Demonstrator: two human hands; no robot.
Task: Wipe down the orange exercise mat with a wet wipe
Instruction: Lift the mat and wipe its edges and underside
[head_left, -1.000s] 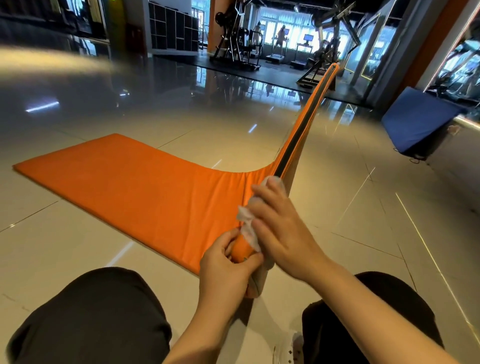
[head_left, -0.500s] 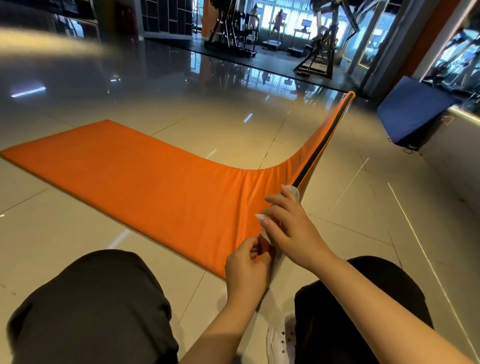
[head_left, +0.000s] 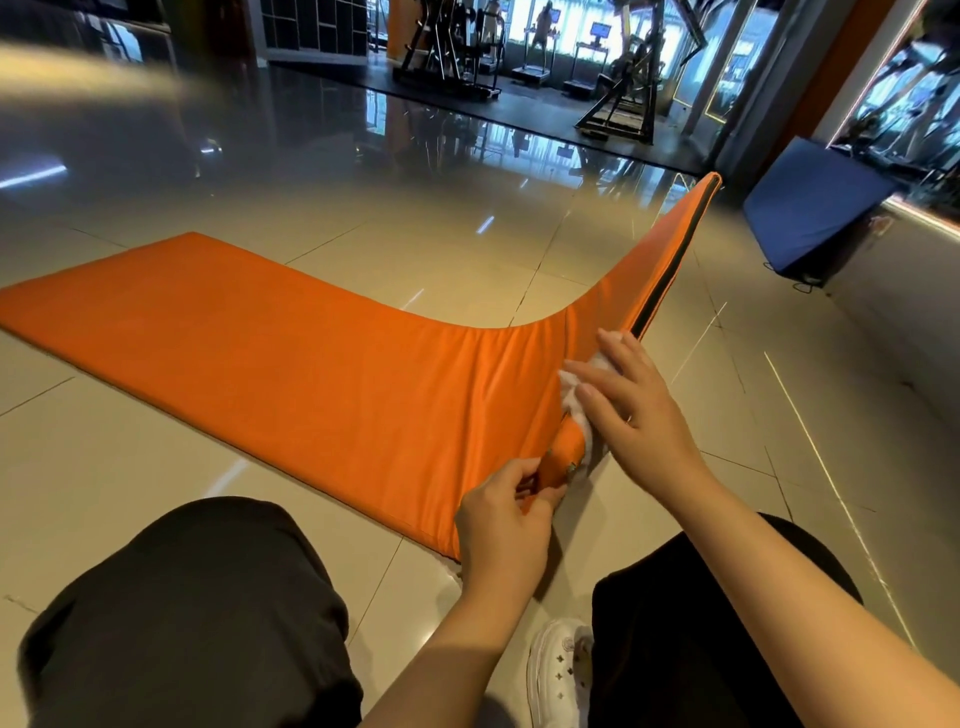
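The right hand (head_left: 631, 410) is working farther up the raised side edge of the orange exercise mat (head_left: 291, 364) than it was a second ago, when it was bunched low against the near corner beside the left hand; over the last second it has been sliding away from the body along that edge, and its fingers have gone from curled over the rim to nearly straight. That suggests the edge is being wiped in one long pass, with the stretch toward the far raised corner, where the black seam (head_left: 670, 270) is showing, not yet reached. The white wet wipe (head_left: 582, 415) is lying pressed between the right palm and the mat's edge, its crumpled margin peeking out on the left of the fingers. The left hand (head_left: 506, 525) is pinching the near corner of the mat between thumb and curled fingers, holding that side lifted off the tiled floor (head_left: 156, 467). Most of the mat is lying flat on the floor, stretching off to the left, while its right side is curving upward. Both forearms are reaching forward between the person's knees, the right one extended farther.
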